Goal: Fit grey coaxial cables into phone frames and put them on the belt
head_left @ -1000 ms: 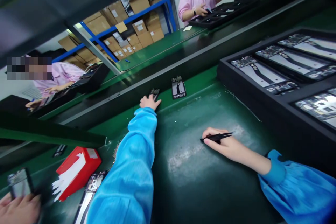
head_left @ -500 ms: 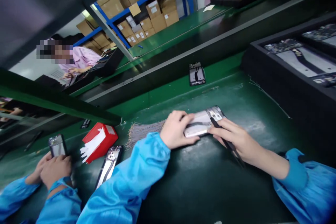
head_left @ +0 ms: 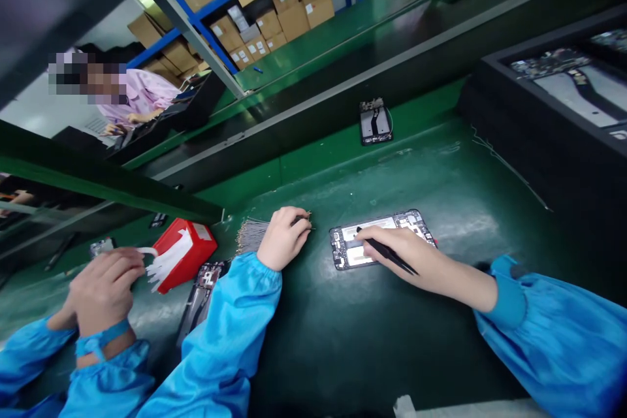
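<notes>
An opened phone frame (head_left: 347, 248) lies flat on the green bench in front of me. My right hand (head_left: 399, 253) rests on it, fingers closed round black tweezers (head_left: 386, 252) whose tip points at the frame's middle. My left hand (head_left: 283, 240) sits to the left of the frame, fingers pinched together at the end of a fanned pile of thin wire-like parts (head_left: 249, 235); what the fingertips grip is too small to name.
A co-worker's hands (head_left: 100, 287) in blue sleeves work at the left by a red box (head_left: 189, 251) of white strips. Another phone frame (head_left: 375, 121) lies by the conveyor. A black tray (head_left: 539, 117) of phone frames stands at right.
My left hand let go of the phone frame and moved left to the pile of thin parts. The frame now lies flat, and my right hand with the tweezers rests on it.
</notes>
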`<action>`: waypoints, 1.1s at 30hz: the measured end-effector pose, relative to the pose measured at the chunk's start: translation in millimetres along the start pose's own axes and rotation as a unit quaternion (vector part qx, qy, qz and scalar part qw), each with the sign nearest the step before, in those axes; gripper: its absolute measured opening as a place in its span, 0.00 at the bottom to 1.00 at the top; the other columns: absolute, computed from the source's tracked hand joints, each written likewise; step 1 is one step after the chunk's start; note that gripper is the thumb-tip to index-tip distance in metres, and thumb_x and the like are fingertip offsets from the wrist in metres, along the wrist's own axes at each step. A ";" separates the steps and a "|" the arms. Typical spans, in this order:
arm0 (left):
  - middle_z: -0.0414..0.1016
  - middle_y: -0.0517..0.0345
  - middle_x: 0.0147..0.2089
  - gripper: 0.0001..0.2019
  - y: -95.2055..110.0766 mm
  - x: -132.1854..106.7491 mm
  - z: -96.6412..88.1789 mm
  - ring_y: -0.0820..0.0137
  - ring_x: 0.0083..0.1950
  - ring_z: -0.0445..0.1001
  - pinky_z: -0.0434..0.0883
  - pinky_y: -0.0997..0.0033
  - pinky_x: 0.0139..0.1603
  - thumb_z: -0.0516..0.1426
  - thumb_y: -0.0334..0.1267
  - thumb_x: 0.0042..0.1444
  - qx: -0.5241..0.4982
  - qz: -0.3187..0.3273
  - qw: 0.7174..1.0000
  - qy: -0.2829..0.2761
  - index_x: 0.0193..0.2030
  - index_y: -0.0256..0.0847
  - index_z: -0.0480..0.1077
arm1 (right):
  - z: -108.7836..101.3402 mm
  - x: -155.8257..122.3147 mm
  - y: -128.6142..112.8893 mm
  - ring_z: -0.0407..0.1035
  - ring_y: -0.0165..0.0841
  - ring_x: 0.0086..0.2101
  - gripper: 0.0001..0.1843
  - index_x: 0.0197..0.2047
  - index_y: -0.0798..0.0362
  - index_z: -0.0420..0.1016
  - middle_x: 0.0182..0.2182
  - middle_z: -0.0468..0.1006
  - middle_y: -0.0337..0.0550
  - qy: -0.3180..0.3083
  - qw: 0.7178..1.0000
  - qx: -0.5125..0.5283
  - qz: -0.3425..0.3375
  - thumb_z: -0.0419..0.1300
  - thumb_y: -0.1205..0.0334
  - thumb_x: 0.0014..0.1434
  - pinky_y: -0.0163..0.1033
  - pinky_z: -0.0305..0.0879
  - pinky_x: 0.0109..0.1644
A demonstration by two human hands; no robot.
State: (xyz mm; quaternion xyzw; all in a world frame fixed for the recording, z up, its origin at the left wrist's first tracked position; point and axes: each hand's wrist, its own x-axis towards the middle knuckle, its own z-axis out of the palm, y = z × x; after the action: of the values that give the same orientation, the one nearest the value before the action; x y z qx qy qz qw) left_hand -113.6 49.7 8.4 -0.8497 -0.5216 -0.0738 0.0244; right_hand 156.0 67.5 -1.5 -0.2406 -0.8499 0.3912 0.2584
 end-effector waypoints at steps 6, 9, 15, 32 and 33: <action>0.69 0.53 0.40 0.05 17.7 11.8 3.7 0.66 0.43 0.66 0.65 0.64 0.42 0.49 0.32 0.57 -0.047 0.007 0.999 0.020 0.33 0.38 0.66 | 17.0 26.1 -1.4 0.66 0.30 0.38 0.11 0.43 0.50 0.69 0.37 0.69 0.42 0.054 0.991 0.104 0.060 0.50 0.59 0.60 0.37 0.63 0.43; 0.68 0.54 0.38 0.06 33.5 16.2 8.7 0.69 0.41 0.66 0.66 0.67 0.42 0.48 0.32 0.58 -0.108 0.024 0.993 0.034 0.35 0.38 0.65 | 19.4 30.8 7.2 0.66 0.29 0.37 0.09 0.40 0.50 0.70 0.35 0.67 0.41 0.079 0.989 0.099 0.077 0.51 0.60 0.59 0.37 0.63 0.43; 0.64 0.53 0.38 0.05 49.5 15.6 27.1 0.71 0.38 0.66 0.68 0.72 0.40 0.48 0.31 0.57 -0.167 0.004 0.984 0.068 0.35 0.38 0.65 | 10.0 33.0 15.7 0.67 0.31 0.39 0.08 0.39 0.51 0.70 0.38 0.68 0.43 0.102 0.989 0.045 0.097 0.51 0.62 0.59 0.37 0.63 0.44; 0.65 0.55 0.34 0.05 47.4 11.3 29.5 0.74 0.33 0.66 0.68 0.75 0.35 0.49 0.30 0.56 -0.178 -0.024 0.978 0.102 0.32 0.37 0.65 | 22.5 46.6 13.6 0.67 0.28 0.28 0.04 0.28 0.52 0.67 0.26 0.72 0.36 0.153 0.979 0.054 0.122 0.58 0.63 0.53 0.33 0.60 0.32; 0.65 0.55 0.35 0.05 47.4 11.4 29.7 0.74 0.33 0.66 0.68 0.75 0.35 0.49 0.30 0.56 -0.178 -0.024 0.978 0.103 0.32 0.37 0.64 | 22.6 46.6 13.9 0.67 0.28 0.29 0.04 0.28 0.52 0.68 0.26 0.72 0.36 0.153 0.980 0.054 0.116 0.58 0.63 0.53 0.33 0.60 0.32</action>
State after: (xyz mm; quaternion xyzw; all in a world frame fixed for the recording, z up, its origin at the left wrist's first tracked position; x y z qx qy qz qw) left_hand -63.4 41.7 -17.5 -0.8156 -0.5146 -0.2536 -0.0755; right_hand 109.7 91.8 -13.4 -0.3805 -0.7444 0.4224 0.3503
